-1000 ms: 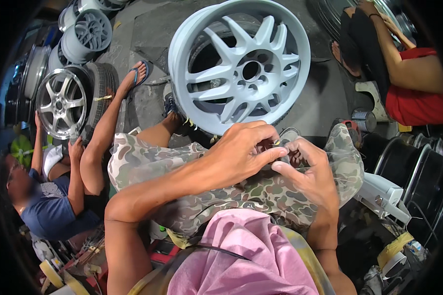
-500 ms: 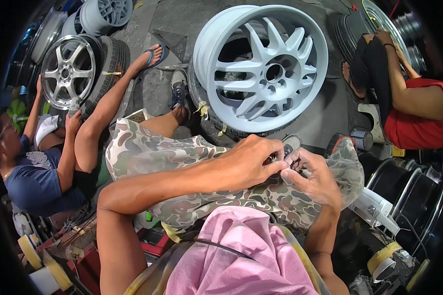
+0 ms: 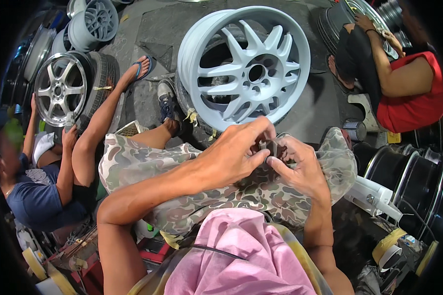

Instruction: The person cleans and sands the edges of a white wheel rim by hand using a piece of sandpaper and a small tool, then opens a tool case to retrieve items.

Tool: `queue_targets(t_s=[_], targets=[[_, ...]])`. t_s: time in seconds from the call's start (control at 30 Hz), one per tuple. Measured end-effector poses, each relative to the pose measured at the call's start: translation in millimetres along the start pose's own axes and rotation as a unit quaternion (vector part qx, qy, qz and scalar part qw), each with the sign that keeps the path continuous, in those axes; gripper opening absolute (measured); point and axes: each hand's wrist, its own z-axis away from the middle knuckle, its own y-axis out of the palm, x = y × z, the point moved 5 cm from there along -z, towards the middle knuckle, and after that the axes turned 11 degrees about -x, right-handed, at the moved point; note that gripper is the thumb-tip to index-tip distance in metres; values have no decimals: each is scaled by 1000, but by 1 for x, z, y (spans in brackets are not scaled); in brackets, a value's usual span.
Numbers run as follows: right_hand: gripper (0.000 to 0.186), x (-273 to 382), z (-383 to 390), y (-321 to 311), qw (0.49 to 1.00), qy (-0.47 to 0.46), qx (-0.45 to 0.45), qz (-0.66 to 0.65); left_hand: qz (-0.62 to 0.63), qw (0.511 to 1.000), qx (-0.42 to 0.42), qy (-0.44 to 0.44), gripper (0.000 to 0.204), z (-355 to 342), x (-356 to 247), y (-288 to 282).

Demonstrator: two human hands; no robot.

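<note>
My left hand (image 3: 234, 152) and my right hand (image 3: 302, 164) meet over my lap, fingers bent and thumbs almost touching. Between their fingertips is a small grey piece (image 3: 268, 146), thin and apparently folded; the fingers cover much of it, and its kind is not clear. Just beyond the hands, a pale grey-white multi-spoke wheel rim (image 3: 255, 73) lies tilted on a tire (image 3: 183, 103). Neither hand touches the rim. Camouflage trousers (image 3: 221, 196) cover my legs below the hands.
At left, a person in a blue shirt (image 3: 49, 196) holds a silver six-spoke rim (image 3: 59, 90). Another person in a red top (image 3: 413, 93) works on a wheel at right. A metal can (image 3: 355, 131), stacked dark rims (image 3: 394, 172) and tape rolls (image 3: 34, 263) stand around me.
The head view has shifted, so the rim appears farther left. My hands have moved slightly apart and turned, and the small grey piece now shows between them.
</note>
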Motion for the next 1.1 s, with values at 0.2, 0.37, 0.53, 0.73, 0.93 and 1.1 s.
queue_targets(t_s=[0.2,0.37,0.53,0.73,0.93,1.1], targets=[[20,3,-7,-6,952,166,-100,-238,1,997,-71,15,37,-13,-6,-1],[23,7,-8,-13,922,181,-134,-314,-77,994,-67,45,29,-15,-18,3],[34,8,-5,-17,954,82,-177,-226,-124,981,-36,142,23,-19,-30,-11],[27,15,-6,-19,988,-31,-122,-87,-123,986,-27,111,19,-18,-37,-17],[19,20,-7,-15,990,-14,-80,-116,-124,986,-8,112,20,-14,-32,-28],[16,28,-6,-12,994,-43,-49,-84,-105,993,38,43,22,-10,-31,-30]])
